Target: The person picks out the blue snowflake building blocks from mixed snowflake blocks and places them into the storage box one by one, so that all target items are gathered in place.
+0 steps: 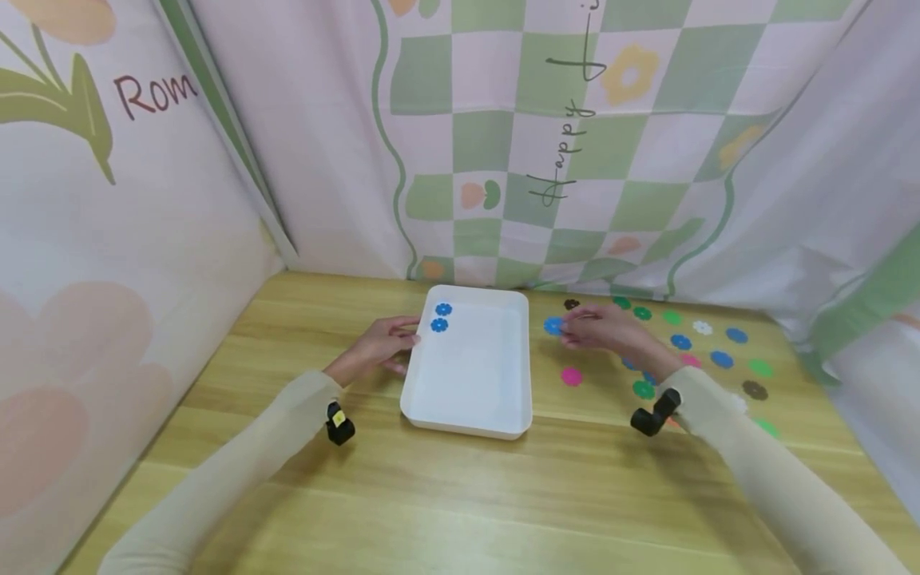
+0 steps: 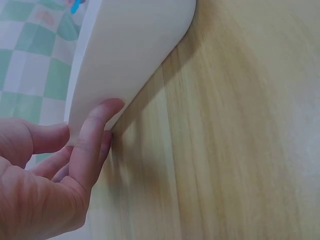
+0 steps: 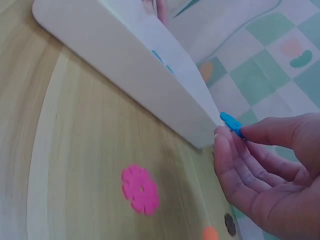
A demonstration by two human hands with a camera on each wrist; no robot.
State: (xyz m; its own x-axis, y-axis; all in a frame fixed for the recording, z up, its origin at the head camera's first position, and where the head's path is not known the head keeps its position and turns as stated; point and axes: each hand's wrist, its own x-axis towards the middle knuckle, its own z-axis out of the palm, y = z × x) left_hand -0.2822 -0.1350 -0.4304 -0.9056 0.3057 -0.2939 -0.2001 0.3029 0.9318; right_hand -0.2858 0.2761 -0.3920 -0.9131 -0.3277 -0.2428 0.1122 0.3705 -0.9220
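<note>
A white rectangular tray (image 1: 470,375) lies on the wooden table with two blue flower-shaped discs (image 1: 439,325) inside near its far left corner. My left hand (image 1: 377,347) is at the tray's left side; the left wrist view shows the thumb at the rim and bent fingers (image 2: 92,132) against the outer wall. Just right of the tray, my right hand (image 1: 604,329) pinches another blue flower-shaped disc (image 1: 553,326) between thumb and fingertips. That disc (image 3: 231,123) appears nearly edge-on in the right wrist view, close to the tray's corner.
A pink flower-shaped disc (image 1: 571,376) lies between the tray and right forearm. Several green, blue, white and brown discs are scattered at the right, some partly hidden by that arm; a brown one (image 1: 755,390) lies far right. A patterned curtain (image 1: 481,144) hangs behind the table.
</note>
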